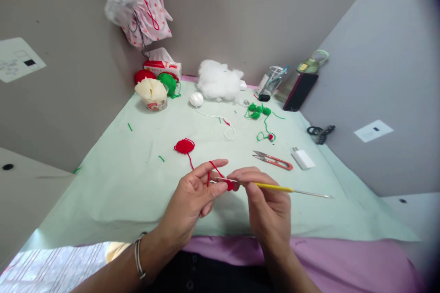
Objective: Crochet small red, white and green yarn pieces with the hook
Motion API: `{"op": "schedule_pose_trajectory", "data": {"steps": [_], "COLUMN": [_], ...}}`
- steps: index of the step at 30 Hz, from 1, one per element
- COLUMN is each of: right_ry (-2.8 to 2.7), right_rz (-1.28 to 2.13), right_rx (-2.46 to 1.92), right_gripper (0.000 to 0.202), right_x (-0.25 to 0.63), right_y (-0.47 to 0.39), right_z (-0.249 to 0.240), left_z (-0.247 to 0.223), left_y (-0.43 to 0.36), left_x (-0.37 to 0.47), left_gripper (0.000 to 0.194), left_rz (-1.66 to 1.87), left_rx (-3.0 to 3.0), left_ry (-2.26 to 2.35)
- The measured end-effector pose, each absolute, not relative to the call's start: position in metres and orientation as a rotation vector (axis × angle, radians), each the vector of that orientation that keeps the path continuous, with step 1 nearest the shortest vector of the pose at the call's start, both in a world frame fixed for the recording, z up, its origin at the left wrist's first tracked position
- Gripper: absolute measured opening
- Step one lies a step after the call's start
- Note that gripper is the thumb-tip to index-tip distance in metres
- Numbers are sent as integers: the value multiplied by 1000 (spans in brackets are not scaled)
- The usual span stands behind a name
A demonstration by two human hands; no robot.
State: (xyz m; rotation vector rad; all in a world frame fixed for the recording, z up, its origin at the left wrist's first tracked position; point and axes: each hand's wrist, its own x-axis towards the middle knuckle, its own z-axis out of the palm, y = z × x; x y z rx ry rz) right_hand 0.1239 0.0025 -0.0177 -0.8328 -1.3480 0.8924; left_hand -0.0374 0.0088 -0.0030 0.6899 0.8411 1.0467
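My left hand (197, 192) pinches a small red crochet piece (229, 185) between thumb and fingers. Red yarn loops over its raised index finger and runs back to a small red yarn ball (184, 146) on the table. In my right hand (270, 206) is a double-ended crochet hook (275, 187) with a yellow grip, held like a pen. One hook tip meets the red piece at my left fingertips; the other points right, over the cloth. Whether yarn is caught on the working tip is too small to tell.
Orange-handled thread snips (275, 161) and a white charger (303, 158) lie to the right. Behind are green crocheted pieces (257, 111), a white yarn ball (196, 99) and white stuffing (220, 81). A phone (300, 92) leans at the back right; a paper cup (153, 96) stands back left.
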Motion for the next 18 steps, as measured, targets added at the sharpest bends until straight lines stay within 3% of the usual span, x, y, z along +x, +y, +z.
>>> {"op": "schedule_pose_trajectory", "data": {"steps": [18], "right_ry": [-1359], "right_rz": [762], "right_rx": [-882], "right_gripper": [20], "right_x": [130], "right_y": [2], "right_z": [-19], "left_z": [-3], "left_y": [10], "left_x": [-43], "left_gripper": [39], "left_rz": [1068], "left_rx": [730], "left_ry": [869]}}
